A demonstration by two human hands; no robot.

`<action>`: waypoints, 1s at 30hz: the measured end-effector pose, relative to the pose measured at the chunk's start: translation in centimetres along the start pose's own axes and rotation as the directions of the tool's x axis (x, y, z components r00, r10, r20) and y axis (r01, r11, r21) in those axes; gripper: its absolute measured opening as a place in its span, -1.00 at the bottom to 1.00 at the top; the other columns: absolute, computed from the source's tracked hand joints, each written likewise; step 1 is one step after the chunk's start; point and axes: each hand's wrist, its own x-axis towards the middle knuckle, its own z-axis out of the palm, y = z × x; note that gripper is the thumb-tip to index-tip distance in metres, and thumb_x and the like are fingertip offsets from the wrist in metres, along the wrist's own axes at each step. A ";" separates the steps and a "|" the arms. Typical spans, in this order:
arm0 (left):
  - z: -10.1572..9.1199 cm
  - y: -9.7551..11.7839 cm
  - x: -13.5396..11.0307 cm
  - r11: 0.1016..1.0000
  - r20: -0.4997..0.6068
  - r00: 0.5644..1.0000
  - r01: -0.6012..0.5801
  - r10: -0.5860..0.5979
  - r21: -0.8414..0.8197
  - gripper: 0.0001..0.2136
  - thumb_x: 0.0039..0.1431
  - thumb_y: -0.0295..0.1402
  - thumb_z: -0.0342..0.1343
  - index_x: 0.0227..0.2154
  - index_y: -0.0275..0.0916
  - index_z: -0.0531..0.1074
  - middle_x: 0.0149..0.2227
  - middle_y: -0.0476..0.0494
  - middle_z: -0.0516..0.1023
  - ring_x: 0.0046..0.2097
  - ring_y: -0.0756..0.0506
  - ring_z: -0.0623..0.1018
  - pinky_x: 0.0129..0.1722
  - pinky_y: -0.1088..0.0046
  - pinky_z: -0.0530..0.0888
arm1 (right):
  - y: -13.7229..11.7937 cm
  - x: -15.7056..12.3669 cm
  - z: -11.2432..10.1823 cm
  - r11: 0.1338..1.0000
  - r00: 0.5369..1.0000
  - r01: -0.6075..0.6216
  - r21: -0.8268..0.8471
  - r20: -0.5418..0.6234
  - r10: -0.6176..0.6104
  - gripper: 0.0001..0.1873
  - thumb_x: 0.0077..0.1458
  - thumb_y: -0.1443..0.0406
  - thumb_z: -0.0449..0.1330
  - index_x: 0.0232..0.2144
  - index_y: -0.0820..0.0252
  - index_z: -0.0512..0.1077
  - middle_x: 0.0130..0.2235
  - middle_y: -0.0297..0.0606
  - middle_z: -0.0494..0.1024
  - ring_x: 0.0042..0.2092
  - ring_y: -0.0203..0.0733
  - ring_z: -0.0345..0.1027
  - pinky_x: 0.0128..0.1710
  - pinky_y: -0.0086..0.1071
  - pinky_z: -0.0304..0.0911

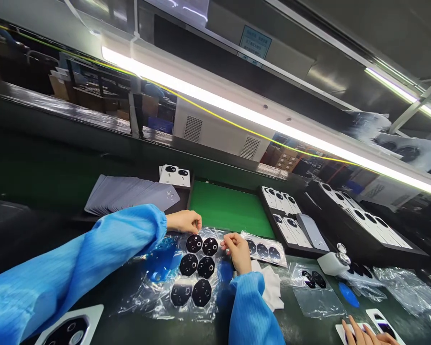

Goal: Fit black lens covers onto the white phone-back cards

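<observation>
A clear plastic sheet [165, 292] carrying several round black camera-lens discs [197, 266] lies on the dark bench in front of me. My left hand [183, 222], in a blue sleeve, rests at the sheet's far edge with fingers curled in a pinch near the top disc. My right hand [238, 250] is closed at the sheet's right edge, fingertips pinched on the film. Whether either pinch holds more than film is unclear. A second strip of black discs [264, 249] lies just right of my right hand.
A fanned stack of grey phone back covers [129, 194] lies behind my left hand, a green mat [230, 208] beyond. Black trays of white covers [290, 215] stand right. A white cloth [273, 287], a small white tool [334, 262] and another person's hand [362, 333] sit lower right.
</observation>
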 end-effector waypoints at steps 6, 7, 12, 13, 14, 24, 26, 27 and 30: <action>1.9 3.1 2.7 0.996 -0.061 0.994 -0.087 0.088 0.019 -0.75 0.25 -0.28 0.09 -0.06 -0.25 0.39 0.00 -0.17 0.44 -0.05 -0.16 0.49 -0.07 0.15 0.47 | 0.2 0.3 0.2 0.998 0.998 0.053 -0.027 0.031 -0.052 -0.83 0.21 0.25 0.16 -0.28 0.27 0.42 -0.30 -0.33 0.50 -0.35 -0.32 0.41 -0.35 -0.37 0.38; 2.2 3.4 3.1 0.996 -0.058 0.994 -0.089 0.090 0.010 -0.75 0.25 -0.28 0.09 -0.06 -0.25 0.39 -0.01 -0.17 0.45 -0.06 -0.16 0.50 -0.08 0.15 0.48 | 0.4 0.3 0.2 0.998 0.998 0.056 -0.027 0.034 -0.056 -0.83 0.21 0.24 0.15 -0.28 0.27 0.42 -0.29 -0.33 0.50 -0.35 -0.32 0.41 -0.35 -0.37 0.38; 2.8 3.5 4.1 0.996 -0.014 0.998 -0.067 0.066 -0.066 -0.74 0.25 -0.26 0.09 -0.06 -0.27 0.39 -0.04 -0.15 0.46 -0.10 -0.16 0.52 -0.13 0.19 0.50 | 1.1 0.4 0.3 0.997 0.996 0.073 -0.016 0.048 -0.072 -0.79 0.22 0.21 0.14 -0.22 0.27 0.41 -0.28 -0.31 0.50 -0.34 -0.31 0.42 -0.37 -0.37 0.39; 2.8 3.3 4.1 0.995 -0.002 0.998 -0.060 0.060 -0.082 -0.73 0.25 -0.26 0.09 -0.06 -0.28 0.39 -0.04 -0.15 0.47 -0.11 -0.16 0.52 -0.14 0.19 0.51 | 1.2 0.5 0.4 0.997 0.996 0.078 -0.014 0.048 -0.077 -0.78 0.22 0.20 0.14 -0.21 0.27 0.41 -0.28 -0.31 0.50 -0.34 -0.31 0.42 -0.38 -0.37 0.38; 2.8 3.2 4.1 0.994 0.009 0.999 -0.052 0.053 -0.097 -0.73 0.25 -0.26 0.09 -0.06 -0.28 0.38 -0.05 -0.15 0.47 -0.11 -0.15 0.52 -0.15 0.20 0.51 | 1.4 0.5 0.5 0.996 0.995 0.084 -0.013 0.048 -0.083 -0.78 0.22 0.20 0.13 -0.21 0.27 0.41 -0.27 -0.31 0.50 -0.34 -0.31 0.42 -0.38 -0.37 0.39; 3.5 2.7 5.2 0.994 0.034 0.999 0.030 -0.026 -0.104 -0.72 0.24 -0.26 0.10 -0.05 -0.28 0.38 -0.03 -0.15 0.46 -0.10 -0.17 0.51 -0.14 0.19 0.51 | 2.2 0.6 0.5 0.945 0.955 0.290 -0.148 -0.013 -0.295 -0.82 0.20 0.23 0.16 -0.35 0.26 0.40 -0.33 -0.35 0.47 -0.35 -0.32 0.38 -0.35 -0.37 0.35; 3.6 2.7 5.5 0.995 0.035 0.999 0.042 -0.039 -0.085 -0.72 0.24 -0.26 0.10 -0.05 -0.28 0.39 -0.02 -0.15 0.45 -0.09 -0.18 0.51 -0.14 0.19 0.51 | 2.3 0.4 0.5 0.906 0.921 0.370 -0.206 -0.046 -0.387 -0.87 0.15 0.30 0.18 -0.42 0.24 0.39 -0.31 -0.34 0.44 -0.31 -0.30 0.36 -0.32 -0.36 0.31; 3.7 2.7 5.7 0.996 0.037 0.998 0.047 -0.044 -0.073 -0.72 0.24 -0.26 0.10 -0.05 -0.28 0.39 -0.02 -0.14 0.45 -0.09 -0.18 0.51 -0.14 0.19 0.51 | 2.3 0.3 0.5 0.885 0.903 0.403 -0.234 -0.056 -0.426 -0.89 0.13 0.34 0.17 -0.45 0.22 0.38 -0.30 -0.32 0.43 -0.30 -0.29 0.35 -0.32 -0.37 0.30; 3.9 2.5 6.1 0.998 0.047 0.998 0.050 -0.049 -0.030 -0.71 0.24 -0.25 0.10 -0.05 -0.28 0.39 -0.02 -0.14 0.45 -0.09 -0.19 0.51 -0.14 0.19 0.50 | 2.5 0.0 0.7 0.824 0.855 0.475 -0.309 -0.061 -0.516 -0.88 0.07 0.41 0.12 -0.49 0.17 0.38 -0.29 -0.28 0.40 -0.32 -0.24 0.34 -0.36 -0.37 0.26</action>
